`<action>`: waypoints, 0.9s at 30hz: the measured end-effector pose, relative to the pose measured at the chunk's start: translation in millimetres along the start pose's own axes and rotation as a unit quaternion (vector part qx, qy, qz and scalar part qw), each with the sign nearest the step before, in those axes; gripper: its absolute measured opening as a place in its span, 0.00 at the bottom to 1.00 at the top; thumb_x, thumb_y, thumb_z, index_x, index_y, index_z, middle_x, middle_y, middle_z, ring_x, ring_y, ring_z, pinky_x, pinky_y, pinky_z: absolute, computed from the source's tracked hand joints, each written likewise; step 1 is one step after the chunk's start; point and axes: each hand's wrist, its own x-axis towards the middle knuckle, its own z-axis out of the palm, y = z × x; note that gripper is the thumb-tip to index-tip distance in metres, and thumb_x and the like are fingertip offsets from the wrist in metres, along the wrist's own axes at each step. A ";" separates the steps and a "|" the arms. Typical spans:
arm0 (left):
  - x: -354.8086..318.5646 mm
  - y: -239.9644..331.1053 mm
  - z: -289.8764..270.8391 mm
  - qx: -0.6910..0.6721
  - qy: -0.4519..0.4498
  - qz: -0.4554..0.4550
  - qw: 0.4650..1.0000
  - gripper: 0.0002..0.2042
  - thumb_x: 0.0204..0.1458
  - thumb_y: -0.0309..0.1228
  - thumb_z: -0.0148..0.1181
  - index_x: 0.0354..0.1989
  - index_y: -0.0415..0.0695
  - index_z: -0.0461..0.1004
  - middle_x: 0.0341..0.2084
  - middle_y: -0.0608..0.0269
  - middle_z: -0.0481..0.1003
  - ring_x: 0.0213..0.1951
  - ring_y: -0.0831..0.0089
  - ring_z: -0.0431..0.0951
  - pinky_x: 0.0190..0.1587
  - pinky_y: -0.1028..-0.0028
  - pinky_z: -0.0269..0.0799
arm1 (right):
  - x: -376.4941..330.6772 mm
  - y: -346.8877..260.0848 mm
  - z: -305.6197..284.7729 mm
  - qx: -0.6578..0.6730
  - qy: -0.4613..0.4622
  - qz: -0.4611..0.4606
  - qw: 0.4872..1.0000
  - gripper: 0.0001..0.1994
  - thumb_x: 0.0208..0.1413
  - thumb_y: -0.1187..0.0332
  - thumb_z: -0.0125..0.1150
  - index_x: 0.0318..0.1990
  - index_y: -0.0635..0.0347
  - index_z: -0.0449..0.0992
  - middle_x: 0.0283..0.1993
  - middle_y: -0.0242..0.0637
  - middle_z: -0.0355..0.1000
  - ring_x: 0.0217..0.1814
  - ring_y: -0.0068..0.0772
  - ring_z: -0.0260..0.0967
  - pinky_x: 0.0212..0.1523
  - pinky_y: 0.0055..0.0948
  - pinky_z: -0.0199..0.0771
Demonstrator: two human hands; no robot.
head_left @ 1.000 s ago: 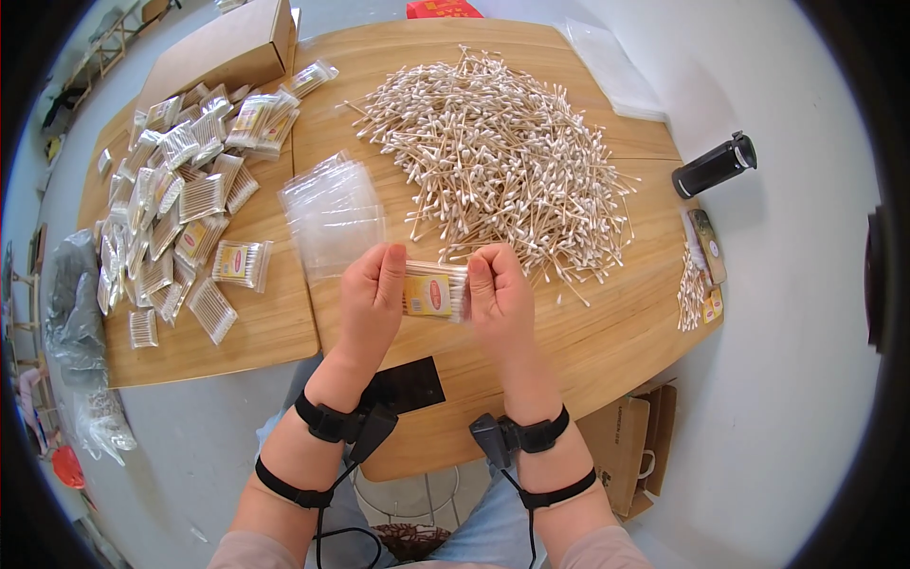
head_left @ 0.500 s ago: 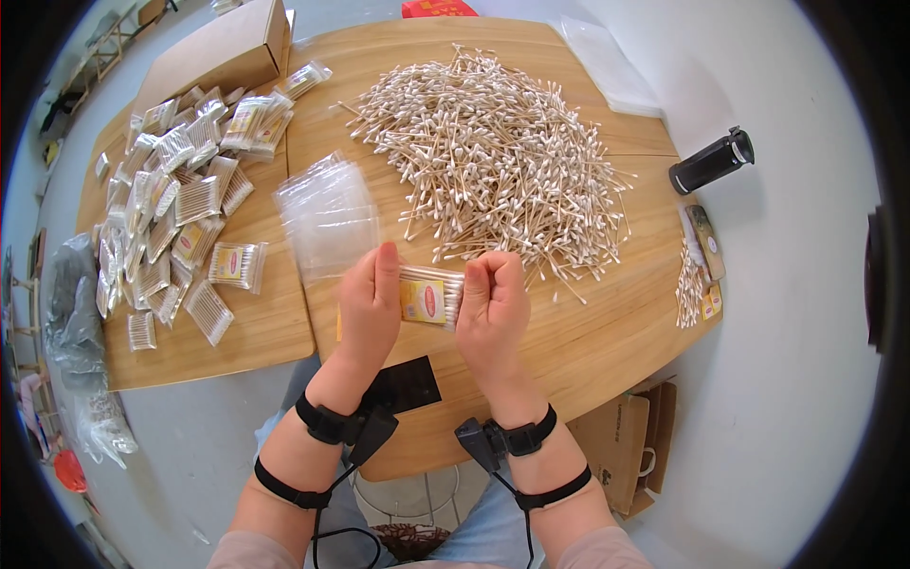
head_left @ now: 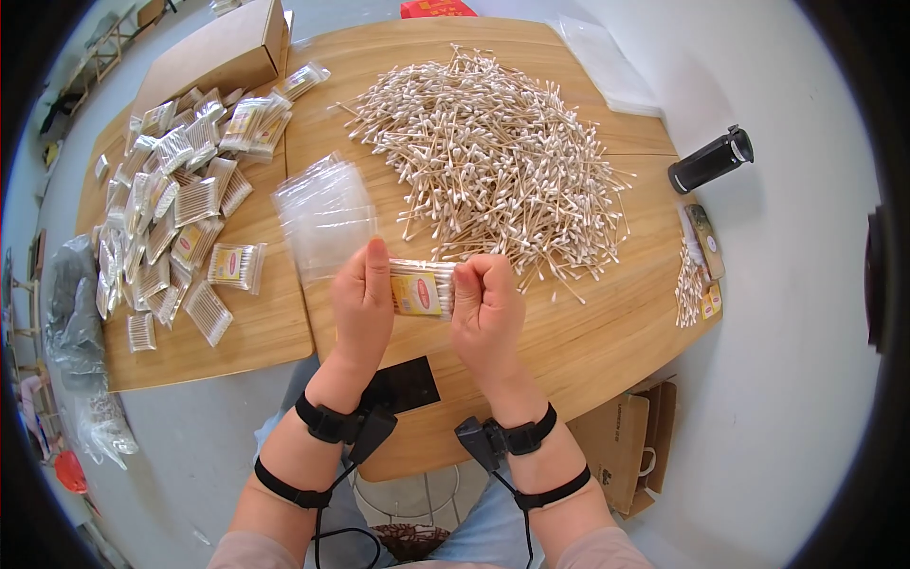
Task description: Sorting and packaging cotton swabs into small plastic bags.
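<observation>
Packet of cotton swabs | pinched between left hand | right hand fingers

Black cabled wristbands, pink sleeves

Light bamboo-topped wooden table, loaded from end to end.
A broad heap of loose white-tipped wooden cotton swabs sprawls across the middle; a stack of clear plastic sleeves sits beside it; filled flat swab packets scatter left, a brown cardboard box behind them, a black cylinder lies far right.
</observation>
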 end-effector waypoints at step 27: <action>-0.5 3.7 2.0 -0.080 0.003 -0.058 0.995 0.19 0.65 0.40 0.46 0.22 0.41 0.64 0.16 0.75 0.57 0.22 0.84 0.55 0.22 0.78 0.54 | 2.0 -3.7 -2.2 -0.019 -0.055 0.031 0.998 0.09 0.64 0.67 0.50 0.32 0.60 0.67 0.19 0.46 0.65 0.19 0.46 0.65 0.20 0.33 0.63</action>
